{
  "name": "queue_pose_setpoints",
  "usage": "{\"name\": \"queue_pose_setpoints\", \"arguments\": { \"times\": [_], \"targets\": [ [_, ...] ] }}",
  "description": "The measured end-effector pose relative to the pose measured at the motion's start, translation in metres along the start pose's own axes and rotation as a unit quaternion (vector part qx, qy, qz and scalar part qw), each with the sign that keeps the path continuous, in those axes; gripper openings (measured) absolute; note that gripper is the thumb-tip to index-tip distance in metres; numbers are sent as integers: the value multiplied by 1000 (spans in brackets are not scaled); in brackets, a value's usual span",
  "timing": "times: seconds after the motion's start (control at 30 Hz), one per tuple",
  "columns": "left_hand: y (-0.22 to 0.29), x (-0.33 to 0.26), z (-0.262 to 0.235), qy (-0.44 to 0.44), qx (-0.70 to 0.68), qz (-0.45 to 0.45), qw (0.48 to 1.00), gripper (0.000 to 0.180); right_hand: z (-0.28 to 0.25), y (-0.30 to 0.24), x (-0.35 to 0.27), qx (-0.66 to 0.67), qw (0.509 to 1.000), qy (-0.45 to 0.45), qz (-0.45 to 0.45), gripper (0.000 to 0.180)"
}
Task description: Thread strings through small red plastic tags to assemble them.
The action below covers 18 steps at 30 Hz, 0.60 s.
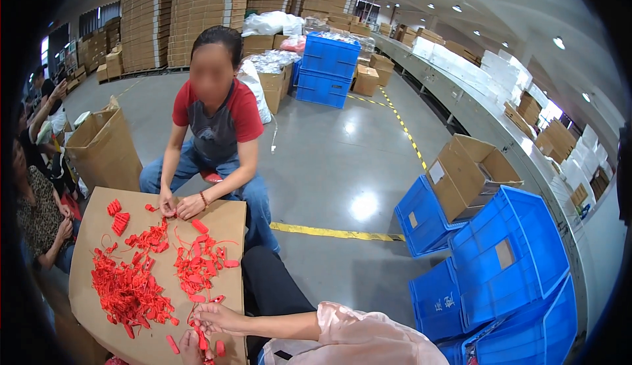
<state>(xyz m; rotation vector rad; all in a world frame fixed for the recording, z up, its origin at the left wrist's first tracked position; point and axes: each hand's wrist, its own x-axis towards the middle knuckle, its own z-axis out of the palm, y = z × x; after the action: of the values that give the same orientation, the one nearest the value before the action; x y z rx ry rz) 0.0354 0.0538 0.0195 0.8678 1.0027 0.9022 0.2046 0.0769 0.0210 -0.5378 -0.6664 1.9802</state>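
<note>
At the near edge of the cardboard-topped table (93,223), my right hand (216,317) pinches thin red cord with its fingertips. Just below it, my left hand (189,348) is closed around a small red piece with a cord (201,338); its fingers are partly hidden at the lower edge. A large tangled pile of red corded pieces (128,289) covers the table's left part. Closer to my hands is a smaller heap of such pieces (199,264). Single oblong red pieces lie loose around them, one (172,344) beside my left hand.
Across the table a seated co-worker (220,118) handles a red piece with both hands. Blue crates (507,253) and an open carton (471,170) stand at the right, before a long conveyor (461,95). A tall carton (105,144) stands at the left, near other people.
</note>
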Motion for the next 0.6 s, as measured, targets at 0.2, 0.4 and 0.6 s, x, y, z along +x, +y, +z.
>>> {"name": "queue_pose_setpoints", "arguments": {
  "times": [0.2,0.4,0.6],
  "targets": [
    [-5,-5,-23,-23,69,-24,997,9,-17,-4,9,-110,991,71,-17,10],
    [-19,-2,-25,79,-67,-68,992,7,-16,1,4,-488,831,31,-268,6],
    [-65,10,-45,106,-107,-129,980,23,-21,8,3,-517,825,-172,-150,15]
  ]
}}
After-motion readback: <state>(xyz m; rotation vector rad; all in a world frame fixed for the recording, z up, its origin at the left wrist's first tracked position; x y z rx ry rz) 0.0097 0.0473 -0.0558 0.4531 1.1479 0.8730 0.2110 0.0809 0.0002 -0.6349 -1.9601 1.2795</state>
